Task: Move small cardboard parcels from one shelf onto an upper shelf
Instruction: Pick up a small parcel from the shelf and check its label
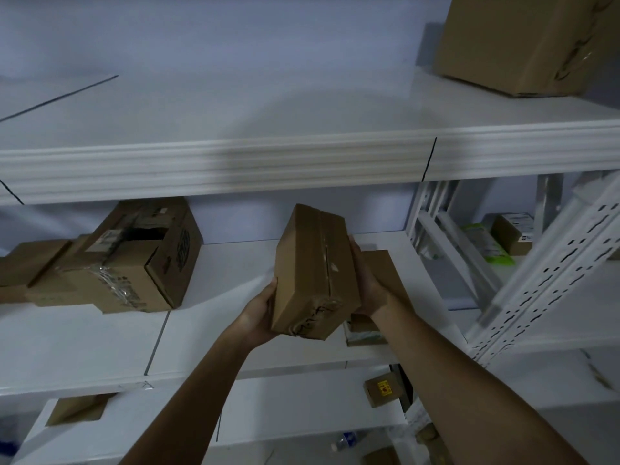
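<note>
One small cardboard parcel [315, 273], sealed with torn tape, held tilted in the air between the middle shelf [235, 260] and the upper shelf [268, 105]; our left hand [260, 313] and right hand [367, 283] clasp its two sides. Behind the right hand we count one flat parcel [385, 270] on the middle shelf. At left, one torn-open box [134, 256], print unreadable. Upper shelf: one large carton [523, 41].
</note>
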{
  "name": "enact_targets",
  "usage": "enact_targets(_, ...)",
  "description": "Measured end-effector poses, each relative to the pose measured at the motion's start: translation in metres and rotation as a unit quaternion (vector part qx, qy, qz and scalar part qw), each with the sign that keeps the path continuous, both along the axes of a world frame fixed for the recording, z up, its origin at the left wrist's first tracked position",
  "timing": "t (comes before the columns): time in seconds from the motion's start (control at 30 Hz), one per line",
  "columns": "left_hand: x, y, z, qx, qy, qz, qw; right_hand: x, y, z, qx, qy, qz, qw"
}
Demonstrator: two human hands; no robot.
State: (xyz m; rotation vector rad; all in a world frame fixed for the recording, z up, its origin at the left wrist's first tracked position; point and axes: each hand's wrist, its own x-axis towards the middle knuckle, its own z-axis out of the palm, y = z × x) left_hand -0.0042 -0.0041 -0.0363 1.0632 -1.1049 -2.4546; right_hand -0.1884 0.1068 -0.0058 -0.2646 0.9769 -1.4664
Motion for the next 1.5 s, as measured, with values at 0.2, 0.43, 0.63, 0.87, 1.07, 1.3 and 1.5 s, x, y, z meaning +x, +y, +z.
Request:
enact_targets(0.2,0.003,-0.008,0.028,-0.191,-0.094,-0.008,0.977,-0.005,-0.008,0.012,0.078,0.125,-0.040,0.988)
enact_targets(0.43,-0.014,0.019,0.064,-0.375,-0.270,0.014,0.887,0.013,-0.030,0.018,0.189,0.158,-0.061,0.967)
enact_targets(0.63,-0.019,0.029,0.064,-0.470,-0.319,-0.004,0.823,0.019,-0.036,0.025,0.193,0.247,-0.095,0.945)
enact_targets(0.87,0.000,-0.008,0.064,-0.302,-0.080,-0.046,0.949,-0.006,-0.012,0.032,0.115,0.253,-0.025,0.960)
enact_targets(1.07,0.010,-0.023,0.048,-0.220,-0.024,-0.097,0.970,-0.014,0.009,0.038,0.089,0.245,0.024,0.965)
enact_targets(1.3,0.005,-0.024,0.034,-0.209,-0.004,-0.104,0.972,-0.011,0.013,0.032,0.087,0.270,0.003,0.959)
enact_targets(1.5,0.006,-0.022,0.030,-0.212,0.001,-0.111,0.971,-0.011,0.018,0.033,0.084,0.282,-0.017,0.955)
